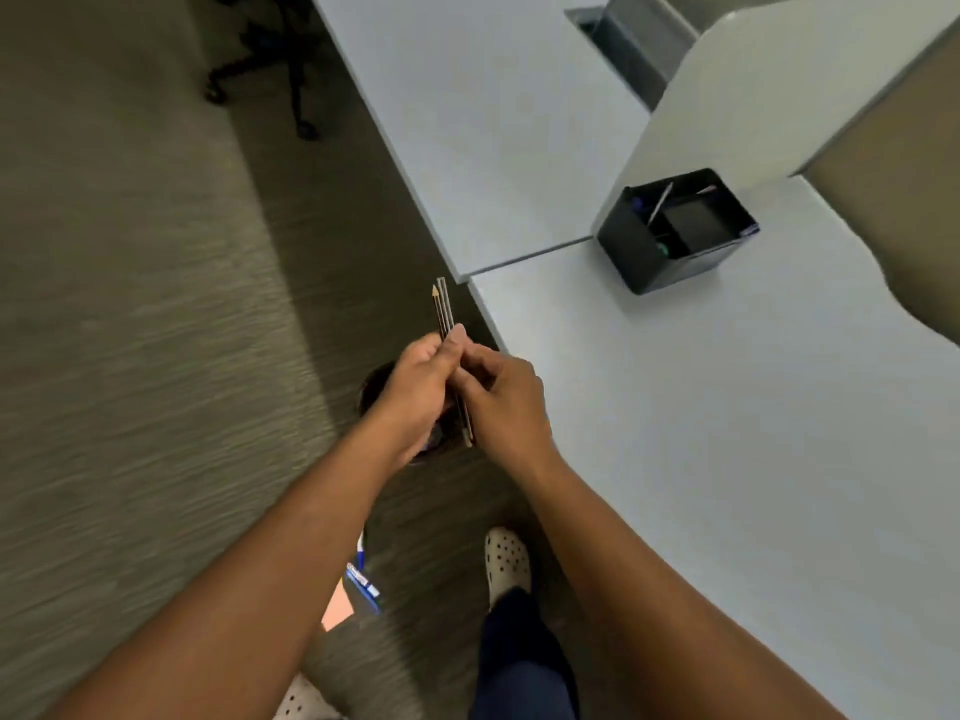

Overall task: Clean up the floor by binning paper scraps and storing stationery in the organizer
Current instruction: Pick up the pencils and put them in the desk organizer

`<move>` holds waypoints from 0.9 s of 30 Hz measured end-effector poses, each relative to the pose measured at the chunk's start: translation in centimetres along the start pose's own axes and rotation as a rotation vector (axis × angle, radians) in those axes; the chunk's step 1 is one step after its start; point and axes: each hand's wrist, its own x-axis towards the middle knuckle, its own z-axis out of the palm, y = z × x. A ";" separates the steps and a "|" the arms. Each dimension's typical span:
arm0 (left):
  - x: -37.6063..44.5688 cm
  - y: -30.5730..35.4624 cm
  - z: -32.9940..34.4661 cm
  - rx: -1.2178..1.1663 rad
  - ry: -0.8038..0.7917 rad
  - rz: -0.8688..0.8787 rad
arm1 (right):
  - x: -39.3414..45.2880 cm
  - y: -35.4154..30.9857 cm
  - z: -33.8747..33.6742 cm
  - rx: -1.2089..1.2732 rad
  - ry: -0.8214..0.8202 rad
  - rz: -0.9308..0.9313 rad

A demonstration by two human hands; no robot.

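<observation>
Wooden pencils (442,310), gripped by both the left hand (415,387) and right hand (506,402), sit well left of the organizer (675,231).

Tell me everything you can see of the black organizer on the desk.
The organizer is a black, boxy, open-topped caddy, plastic by its look, split by inner dividers into compartments. It stands upright on the grey desk, near the seam with the next desk and beside a partition panel. A few pens or pencils already lean inside. Neither hand touches it.
</observation>
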 end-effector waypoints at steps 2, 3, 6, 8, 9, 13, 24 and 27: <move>0.1 2.3 3.5 0.078 -0.078 -0.004 | -0.4 -0.8 -4.2 0.039 0.057 0.026; 0.3 3.3 5.1 0.127 -0.115 -0.001 | -0.5 -1.1 -6.2 0.062 0.082 0.042; 1.2 6.3 9.3 0.280 -0.173 0.082 | -0.7 -1.6 -11.7 0.118 0.143 0.063; 2.0 7.8 11.8 0.344 -0.187 0.141 | -0.7 -1.6 -14.6 0.146 0.165 0.081; 2.4 8.4 13.0 0.344 -0.194 0.160 | -0.5 -1.4 -15.8 0.160 0.171 0.090; 5.2 9.8 17.6 0.364 -0.156 0.207 | 1.4 0.6 -20.3 0.216 0.185 0.123; 14.4 12.3 24.7 0.497 -0.181 0.282 | 10.1 5.2 -27.2 0.255 0.128 0.121; 16.6 13.6 26.1 0.528 -0.171 0.312 | 12.9 5.5 -28.6 0.229 0.096 0.092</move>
